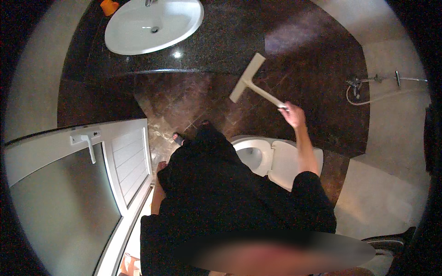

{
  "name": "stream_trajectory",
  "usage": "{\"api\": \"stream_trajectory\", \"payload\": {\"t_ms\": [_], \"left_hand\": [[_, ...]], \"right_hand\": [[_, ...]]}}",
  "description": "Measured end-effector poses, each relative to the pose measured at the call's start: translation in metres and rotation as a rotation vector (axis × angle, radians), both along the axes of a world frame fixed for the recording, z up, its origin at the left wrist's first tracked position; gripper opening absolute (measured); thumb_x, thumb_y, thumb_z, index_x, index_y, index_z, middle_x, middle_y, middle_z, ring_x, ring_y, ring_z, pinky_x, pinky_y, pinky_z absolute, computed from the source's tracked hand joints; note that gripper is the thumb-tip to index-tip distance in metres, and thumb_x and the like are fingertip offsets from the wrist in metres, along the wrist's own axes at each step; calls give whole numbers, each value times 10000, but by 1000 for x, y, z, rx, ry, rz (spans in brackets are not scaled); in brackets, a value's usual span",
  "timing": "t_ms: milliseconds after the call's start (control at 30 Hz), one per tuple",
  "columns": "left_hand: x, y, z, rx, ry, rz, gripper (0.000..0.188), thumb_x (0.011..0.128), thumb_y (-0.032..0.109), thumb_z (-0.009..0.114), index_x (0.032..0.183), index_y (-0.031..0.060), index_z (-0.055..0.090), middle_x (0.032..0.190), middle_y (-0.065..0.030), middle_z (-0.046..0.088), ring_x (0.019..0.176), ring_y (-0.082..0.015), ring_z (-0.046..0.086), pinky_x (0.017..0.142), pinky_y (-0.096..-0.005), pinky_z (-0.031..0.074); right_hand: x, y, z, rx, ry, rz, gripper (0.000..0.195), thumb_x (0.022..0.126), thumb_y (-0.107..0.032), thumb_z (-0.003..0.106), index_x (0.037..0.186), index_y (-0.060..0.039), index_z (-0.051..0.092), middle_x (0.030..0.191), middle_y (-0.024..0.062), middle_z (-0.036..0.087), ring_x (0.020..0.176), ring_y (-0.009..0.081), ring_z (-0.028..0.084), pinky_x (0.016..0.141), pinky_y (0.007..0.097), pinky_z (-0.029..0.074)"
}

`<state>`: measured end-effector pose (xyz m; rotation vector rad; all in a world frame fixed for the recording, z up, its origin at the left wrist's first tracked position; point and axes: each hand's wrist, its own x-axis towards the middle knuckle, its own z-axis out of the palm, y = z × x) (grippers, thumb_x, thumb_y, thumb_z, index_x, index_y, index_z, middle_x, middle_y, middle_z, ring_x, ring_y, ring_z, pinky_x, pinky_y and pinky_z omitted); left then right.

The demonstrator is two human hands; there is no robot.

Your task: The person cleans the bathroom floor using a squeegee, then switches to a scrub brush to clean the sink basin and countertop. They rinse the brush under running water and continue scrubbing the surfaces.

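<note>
My right hand (293, 115) grips the end of the handle of a cream T-shaped squeegee (264, 92). The arm reaches forward over the toilet side, and the squeegee's wide head (247, 78) points away from me, above the dark tiles. I cannot tell whether the head touches any surface. My left hand (161, 165) hangs low beside my black clothing, close to the white door. Its fingers are too small and partly hidden to make out.
A white washbasin (138, 38) sits in a dark countertop (228, 38), with an orange cup (109, 7) beside it. To my right is an open toilet (255, 162). Shower fittings (355, 86) with a hose hang on the right wall. A white door (110, 138) stands ajar at left.
</note>
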<state>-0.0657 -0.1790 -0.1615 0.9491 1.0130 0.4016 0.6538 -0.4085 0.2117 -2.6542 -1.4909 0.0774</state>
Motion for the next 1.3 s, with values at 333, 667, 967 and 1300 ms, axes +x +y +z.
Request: {"api": "stream_trajectory", "payload": {"t_ms": [333, 667, 967, 1300], "left_hand": [[5, 4, 14, -33, -19, -30, 239, 969, 205, 578, 1145, 51, 527, 902, -132, 657, 812, -215, 641, 728, -367, 527], [-33, -15, 12, -73, -27, -5, 251, 967, 210, 580, 1151, 49, 523, 913, -132, 656, 814, -217, 639, 731, -372, 528], [-33, -16, 11, -81, -32, -2, 261, 965, 213, 582, 1157, 47, 520, 923, -133, 654, 815, -220, 638, 735, -377, 530], [-31, 2, 22, -105, -62, -54, 273, 963, 218, 584, 1164, 45, 516, 934, -134, 653, 817, -222, 636, 738, -382, 531]], "right_hand": [[-164, 187, -87, -73, 255, 66, 365, 903, -445, 587, 1054, -128, 487, 833, 135, 670, 728, 383, 662, 611, 509, 518], [-100, 202, -41, -268, 66, 42, 464, 922, -567, 486, 1197, -202, 562, 840, 147, 700, 759, 365, 684, 650, 503, 540], [-27, 84, -13, -413, -117, -106, 479, 922, -548, 503, 1221, -177, 555, 884, 146, 696, 789, 356, 685, 651, 485, 553], [-19, -26, -7, -315, -101, -221, 386, 921, -498, 547, 1108, -161, 573, 841, 128, 698, 745, 351, 680, 616, 469, 541]]}}
